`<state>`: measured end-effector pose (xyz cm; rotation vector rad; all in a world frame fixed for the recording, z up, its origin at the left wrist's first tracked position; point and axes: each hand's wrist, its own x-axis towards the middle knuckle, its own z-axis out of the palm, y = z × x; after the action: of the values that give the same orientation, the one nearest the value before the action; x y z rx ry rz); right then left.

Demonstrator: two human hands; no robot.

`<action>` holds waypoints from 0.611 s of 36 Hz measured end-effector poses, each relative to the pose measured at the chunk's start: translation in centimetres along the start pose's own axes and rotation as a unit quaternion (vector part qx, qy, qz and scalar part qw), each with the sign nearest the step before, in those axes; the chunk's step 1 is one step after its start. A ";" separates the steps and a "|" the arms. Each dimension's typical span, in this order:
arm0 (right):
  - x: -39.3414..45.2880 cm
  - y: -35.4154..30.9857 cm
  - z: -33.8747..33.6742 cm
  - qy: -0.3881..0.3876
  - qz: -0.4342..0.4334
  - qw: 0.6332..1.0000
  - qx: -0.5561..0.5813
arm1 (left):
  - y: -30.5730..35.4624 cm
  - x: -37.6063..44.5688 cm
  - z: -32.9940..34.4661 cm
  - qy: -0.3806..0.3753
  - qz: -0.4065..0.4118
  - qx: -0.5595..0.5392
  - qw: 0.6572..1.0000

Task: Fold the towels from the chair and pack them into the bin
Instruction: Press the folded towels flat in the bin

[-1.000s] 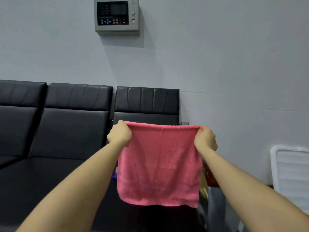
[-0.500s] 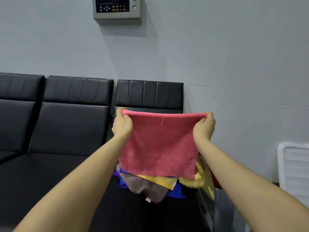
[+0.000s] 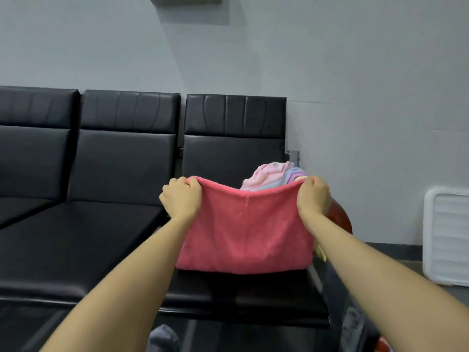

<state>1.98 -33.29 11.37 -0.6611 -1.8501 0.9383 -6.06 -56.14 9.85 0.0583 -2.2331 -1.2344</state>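
Fingers of the left hand [image 3: 182, 198] are curled round the upper left corner of the red towel [image 3: 245, 232]; fingers of the right hand [image 3: 313, 196] grasp the upper right corner in the same way. Between the two hands the top edge sags in a shallow curve. The towel hangs doubled, its lower fold resting on or just above the seat of the black chair [image 3: 236, 298]; which of the two cannot be told. Behind it, a heap of unfolded towels [image 3: 274, 175] lies on the same seat, against the backrest.

Recommended procedure for the fold in hand:
1. Draw the hands apart until the top edge runs straight.
2. Check that the layers sit flush at each pinched corner.
3. Lower the towel flat onto the bare front part of the seat, clear of the heap.
4. Bring one side over the other and smooth the crease.

A white slatted object [image 3: 446, 237], possibly the bin, stands on the floor at the right.
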 end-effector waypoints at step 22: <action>-4.5 10.7 6.1 -0.181 0.122 0.975 -0.030 | -10.3 -2.9 5.9 -0.275 -0.143 0.146 0.940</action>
<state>-1.08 -32.64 -1.36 -0.8102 -2.1571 1.2304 -9.04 -56.68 -1.98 0.1752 -2.9753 -1.1518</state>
